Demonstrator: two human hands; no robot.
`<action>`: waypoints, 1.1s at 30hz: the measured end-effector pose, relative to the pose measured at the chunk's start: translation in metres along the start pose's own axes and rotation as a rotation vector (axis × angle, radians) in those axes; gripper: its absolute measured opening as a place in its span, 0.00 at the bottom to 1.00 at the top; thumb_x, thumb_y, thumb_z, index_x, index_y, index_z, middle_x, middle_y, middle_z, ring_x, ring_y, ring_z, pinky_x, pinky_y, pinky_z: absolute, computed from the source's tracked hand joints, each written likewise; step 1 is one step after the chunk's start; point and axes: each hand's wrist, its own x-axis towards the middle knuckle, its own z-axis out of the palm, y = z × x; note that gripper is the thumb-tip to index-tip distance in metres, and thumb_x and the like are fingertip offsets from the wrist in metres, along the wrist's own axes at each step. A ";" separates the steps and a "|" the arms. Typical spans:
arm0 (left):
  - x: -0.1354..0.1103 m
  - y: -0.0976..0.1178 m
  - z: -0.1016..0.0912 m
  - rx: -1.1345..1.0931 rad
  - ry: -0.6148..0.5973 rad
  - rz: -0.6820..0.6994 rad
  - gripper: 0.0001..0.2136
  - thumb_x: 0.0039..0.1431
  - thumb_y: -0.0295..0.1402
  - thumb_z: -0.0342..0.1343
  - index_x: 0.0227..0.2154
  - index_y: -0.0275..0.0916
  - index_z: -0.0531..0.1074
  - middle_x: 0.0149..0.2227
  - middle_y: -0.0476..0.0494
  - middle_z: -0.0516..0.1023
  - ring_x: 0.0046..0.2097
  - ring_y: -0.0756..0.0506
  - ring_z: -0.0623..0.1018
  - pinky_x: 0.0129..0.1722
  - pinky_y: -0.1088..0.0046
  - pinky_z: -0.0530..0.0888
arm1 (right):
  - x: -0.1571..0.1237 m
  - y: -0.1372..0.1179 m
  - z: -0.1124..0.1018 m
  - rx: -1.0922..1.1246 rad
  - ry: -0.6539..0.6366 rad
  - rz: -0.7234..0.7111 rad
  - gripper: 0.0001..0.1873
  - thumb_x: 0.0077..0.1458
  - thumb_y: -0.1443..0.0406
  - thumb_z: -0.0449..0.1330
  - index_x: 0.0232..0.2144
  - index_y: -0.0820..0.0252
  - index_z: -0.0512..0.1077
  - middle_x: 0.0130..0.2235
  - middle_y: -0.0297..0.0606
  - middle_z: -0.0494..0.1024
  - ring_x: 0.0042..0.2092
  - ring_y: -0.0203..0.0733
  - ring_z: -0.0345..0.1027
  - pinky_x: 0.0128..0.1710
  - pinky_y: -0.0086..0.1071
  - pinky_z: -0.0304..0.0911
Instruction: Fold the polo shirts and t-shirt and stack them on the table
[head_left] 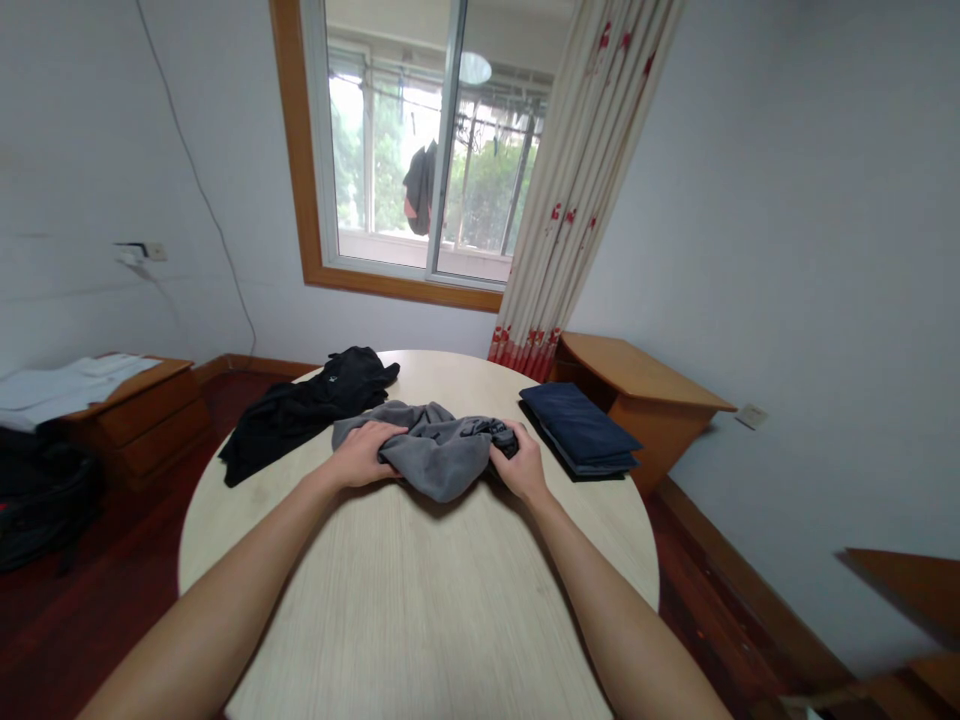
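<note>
A crumpled grey garment (442,455) lies bunched near the middle of the round table (420,600), with a dark printed patch at its right end. My left hand (367,455) grips its left side, fingers over the cloth and thumb below. On the right end, my right hand (521,465) pinches the bunched fabric by the dark print. Beyond and to the left, a black garment (307,405) is spread loosely on the tabletop. Folded dark blue clothes (577,425) sit in a flat stack to the right of my right hand.
A wooden desk (637,375) stands behind the table's right side. At the left are a low wooden cabinet (142,420) with papers on top and a black bag (45,495) on the floor. Behind the table are a window (382,180) and a patterned curtain (577,190).
</note>
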 end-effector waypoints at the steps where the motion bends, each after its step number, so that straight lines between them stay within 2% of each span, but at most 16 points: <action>1: 0.000 0.001 -0.001 0.003 0.000 0.000 0.32 0.47 0.46 0.65 0.58 0.45 0.71 0.59 0.41 0.73 0.60 0.32 0.70 0.59 0.54 0.65 | 0.000 0.000 0.000 0.000 -0.002 -0.001 0.17 0.51 0.60 0.63 0.44 0.58 0.72 0.43 0.44 0.79 0.45 0.51 0.74 0.49 0.44 0.68; 8: 0.001 -0.001 0.001 -0.015 0.005 0.009 0.26 0.48 0.37 0.61 0.53 0.47 0.74 0.57 0.44 0.75 0.60 0.34 0.70 0.59 0.55 0.65 | 0.000 0.001 0.000 0.002 -0.023 -0.001 0.17 0.51 0.60 0.62 0.44 0.59 0.72 0.44 0.44 0.79 0.45 0.50 0.74 0.48 0.42 0.69; 20: 0.001 -0.001 0.001 -0.052 0.016 0.009 0.25 0.47 0.36 0.61 0.51 0.48 0.76 0.57 0.45 0.76 0.59 0.33 0.71 0.60 0.55 0.65 | 0.001 0.000 -0.001 0.005 -0.044 0.005 0.17 0.51 0.61 0.62 0.44 0.58 0.73 0.43 0.43 0.80 0.44 0.49 0.74 0.48 0.41 0.68; 33: 0.001 -0.002 0.000 -0.049 0.000 0.012 0.26 0.46 0.39 0.64 0.52 0.48 0.76 0.57 0.44 0.75 0.60 0.34 0.70 0.61 0.55 0.64 | 0.001 0.005 -0.001 0.014 -0.124 0.038 0.16 0.52 0.60 0.63 0.43 0.59 0.73 0.41 0.41 0.80 0.43 0.47 0.74 0.46 0.40 0.68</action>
